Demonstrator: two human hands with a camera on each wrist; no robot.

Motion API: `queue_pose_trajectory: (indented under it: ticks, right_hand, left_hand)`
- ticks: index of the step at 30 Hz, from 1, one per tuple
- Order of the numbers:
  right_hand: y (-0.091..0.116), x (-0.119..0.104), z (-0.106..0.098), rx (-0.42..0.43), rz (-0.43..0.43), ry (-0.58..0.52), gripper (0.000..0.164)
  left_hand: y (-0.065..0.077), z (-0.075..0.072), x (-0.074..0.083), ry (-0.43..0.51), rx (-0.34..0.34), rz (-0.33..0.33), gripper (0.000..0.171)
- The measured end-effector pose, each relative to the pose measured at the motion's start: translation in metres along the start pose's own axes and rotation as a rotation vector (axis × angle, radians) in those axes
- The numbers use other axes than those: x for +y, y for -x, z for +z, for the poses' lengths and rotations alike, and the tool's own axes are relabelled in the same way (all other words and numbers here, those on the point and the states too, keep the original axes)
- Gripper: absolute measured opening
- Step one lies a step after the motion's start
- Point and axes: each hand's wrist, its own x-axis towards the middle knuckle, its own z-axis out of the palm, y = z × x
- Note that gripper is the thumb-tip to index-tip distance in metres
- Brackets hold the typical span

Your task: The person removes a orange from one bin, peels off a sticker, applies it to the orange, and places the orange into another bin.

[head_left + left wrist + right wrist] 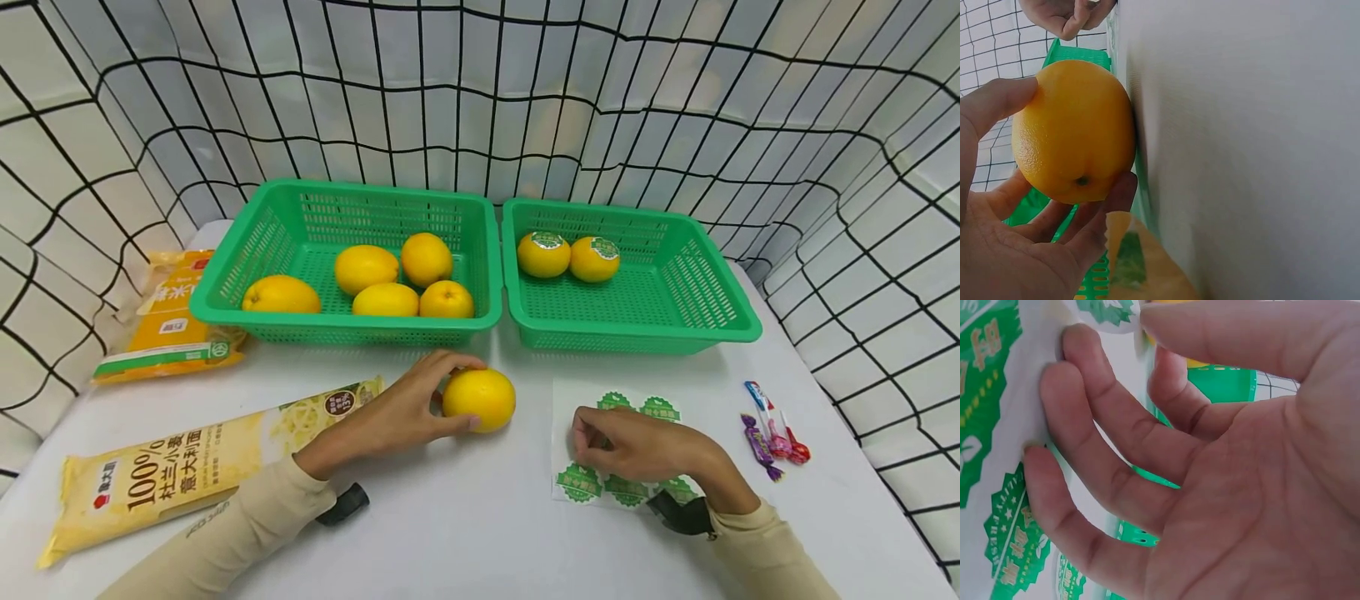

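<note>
My left hand point(412, 404) grips a yellow-orange orange point(478, 400) from its left side, thumb in front and fingers behind, low over the white table. In the left wrist view the stem end of the orange point(1075, 134) faces the camera. The right hand point(637, 442) is over a sheet of green stickers point(566, 400). In the right wrist view its thumb and index finger pinch the edge of a round green-and-white sticker point(1109, 311), while the other fingers point(1063, 419) rest curled against the sheet. The hand hides the middle of the sheet in the head view.
Behind stand two green baskets: the left one point(352, 329) holds several unlabelled fruits, the right one point(637, 333) two oranges point(543, 257) with stickers. Left lie a pasta pack point(172, 475) and an orange food bag point(168, 325); right, several candies point(761, 446). Black netting point(495, 100) surrounds the table.
</note>
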Motion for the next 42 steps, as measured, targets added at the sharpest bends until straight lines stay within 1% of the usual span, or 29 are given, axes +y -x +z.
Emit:
queue_pose_trajectory:
  ticks: [6, 9, 13, 19, 21, 24, 27, 30, 33, 38, 42]
  right_hand:
    - [0.002, 0.0, -0.003, -0.016, 0.025, -0.014, 0.017]
    - [0.002, 0.002, -0.004, -0.026, 0.029, -0.014, 0.013]
    - [0.001, 0.004, -0.005, -0.04, 0.012, -0.008, 0.009]
    - [0.002, 0.002, -0.006, -0.032, -0.007, -0.006, 0.013]
    - [0.002, 0.002, -0.006, -0.025, 0.003, -0.008, 0.014]
    - [-0.001, 0.001, -0.008, 0.015, -0.009, -0.007, 0.013]
    - [-0.009, -0.005, -0.011, 0.079, -0.056, -0.032, 0.01]
    - [-0.021, -0.016, -0.017, 0.144, -0.109, -0.101, 0.008]
    - [-0.035, -0.03, -0.019, 0.212, -0.127, -0.155, 0.009]
    - [-0.059, -0.046, -0.013, 0.318, -0.141, -0.184, 0.011]
    - [-0.076, -0.052, -0.006, 0.357, -0.167, -0.189, 0.009]
  left_hand:
    - [0.001, 0.0, 0.0, 0.008, -0.003, -0.002, 0.061]
    - [0.0, -0.001, 0.0, 0.009, -0.002, 0.0, 0.061]
    - [0.0, -0.002, 0.0, 0.019, -0.005, -0.01, 0.062]
    - [0.002, -0.003, 0.0, 0.053, -0.009, -0.034, 0.064]
    - [0.002, -0.004, -0.001, 0.073, -0.014, -0.045, 0.064]
    - [0.002, -0.005, -0.002, 0.115, -0.026, -0.059, 0.064]
    - [0.001, -0.006, -0.004, 0.159, -0.034, -0.065, 0.063]
    - [0.001, -0.007, -0.005, 0.189, -0.039, -0.067, 0.062]
    - [0.002, -0.008, -0.006, 0.219, -0.046, -0.068, 0.061]
    - [0.003, -0.01, -0.008, 0.256, -0.066, -0.088, 0.062]
    - [0.003, -0.012, -0.008, 0.273, -0.082, -0.101, 0.061]
